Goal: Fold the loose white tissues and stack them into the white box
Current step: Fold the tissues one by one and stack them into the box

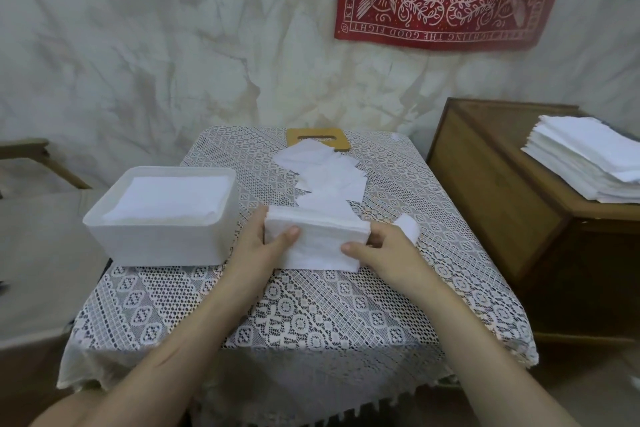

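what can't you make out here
Head view.
Fingertips of left hand and right hand: behind the folded stack they grip.
Depth of tissues in the white box: hidden by its wall.
Tissue pile on the cabinet: cut by the right edge.
Wooden board: partly under loose tissues.

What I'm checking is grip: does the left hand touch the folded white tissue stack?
Touching: head view shows the left hand gripping the folded white tissue stack.

Both forearms are bare along all their visible length, from the lower edge of the view up to the wrists. The left hand [263, 246] and right hand [386, 253] are bare too, thumbnails cut short.
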`<state>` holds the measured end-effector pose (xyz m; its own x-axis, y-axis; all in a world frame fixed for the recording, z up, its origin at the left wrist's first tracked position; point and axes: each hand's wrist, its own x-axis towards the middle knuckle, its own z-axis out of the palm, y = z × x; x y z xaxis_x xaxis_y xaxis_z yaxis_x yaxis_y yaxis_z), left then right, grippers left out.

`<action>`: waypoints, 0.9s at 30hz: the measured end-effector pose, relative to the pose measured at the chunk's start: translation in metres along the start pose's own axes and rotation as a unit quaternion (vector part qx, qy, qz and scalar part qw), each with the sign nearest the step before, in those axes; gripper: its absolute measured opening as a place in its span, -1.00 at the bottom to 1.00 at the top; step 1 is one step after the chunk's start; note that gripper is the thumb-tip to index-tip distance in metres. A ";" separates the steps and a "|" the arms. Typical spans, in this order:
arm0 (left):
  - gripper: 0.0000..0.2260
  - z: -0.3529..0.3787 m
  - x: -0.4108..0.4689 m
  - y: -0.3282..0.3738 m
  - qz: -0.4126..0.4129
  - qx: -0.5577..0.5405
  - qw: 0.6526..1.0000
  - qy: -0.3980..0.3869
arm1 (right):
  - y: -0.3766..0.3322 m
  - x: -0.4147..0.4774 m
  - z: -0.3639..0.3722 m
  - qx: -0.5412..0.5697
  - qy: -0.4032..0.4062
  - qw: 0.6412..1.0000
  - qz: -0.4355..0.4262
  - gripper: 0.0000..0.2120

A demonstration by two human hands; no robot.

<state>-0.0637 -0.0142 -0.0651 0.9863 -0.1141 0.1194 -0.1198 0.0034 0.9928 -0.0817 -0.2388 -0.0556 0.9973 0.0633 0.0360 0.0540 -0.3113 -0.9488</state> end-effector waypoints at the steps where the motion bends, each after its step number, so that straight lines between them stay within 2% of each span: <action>1: -0.73 0.001 -0.001 0.000 0.002 -0.004 1.000 0.002 | 0.000 0.000 0.000 -0.008 0.014 1.000 -0.005 -0.83; 5: -0.78 0.000 -0.003 0.004 0.011 -0.025 1.000 -0.002 | -0.004 0.002 -0.003 -0.012 0.026 0.999 -0.025 -0.84; 7: -0.75 -0.002 -0.004 0.004 0.003 0.000 1.000 -0.022 | -0.002 0.001 -0.003 -0.041 0.009 0.999 -0.007 -0.87; 10: -0.73 -0.004 -0.005 0.004 -0.011 0.015 0.999 -0.045 | 0.003 -0.002 -0.001 -0.056 0.000 0.998 0.006 -0.82; 12: -0.75 -0.004 -0.004 0.005 -0.013 0.012 0.999 -0.034 | 0.000 -0.003 -0.003 -0.018 0.015 1.000 0.001 -0.88; 18: -0.77 -0.002 -0.005 0.022 -0.039 -0.038 0.999 -0.004 | -0.029 -0.011 -0.005 0.111 0.055 0.992 0.030 -0.84; 22: -0.79 -0.004 -0.003 0.042 -0.043 -0.035 0.998 0.026 | -0.052 -0.010 -0.002 0.092 0.077 0.993 0.017 -0.81; 27: -0.82 -0.014 0.006 0.073 -0.025 -0.023 0.998 0.052 | -0.072 -0.008 0.001 0.077 0.120 0.989 -0.036 -0.65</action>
<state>-0.0649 -0.0007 0.0079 0.9976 -0.0121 0.0684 -0.0678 0.0455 0.9967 -0.0941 -0.2162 0.0124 0.9751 -0.1523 0.1613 0.1358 -0.1651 -0.9769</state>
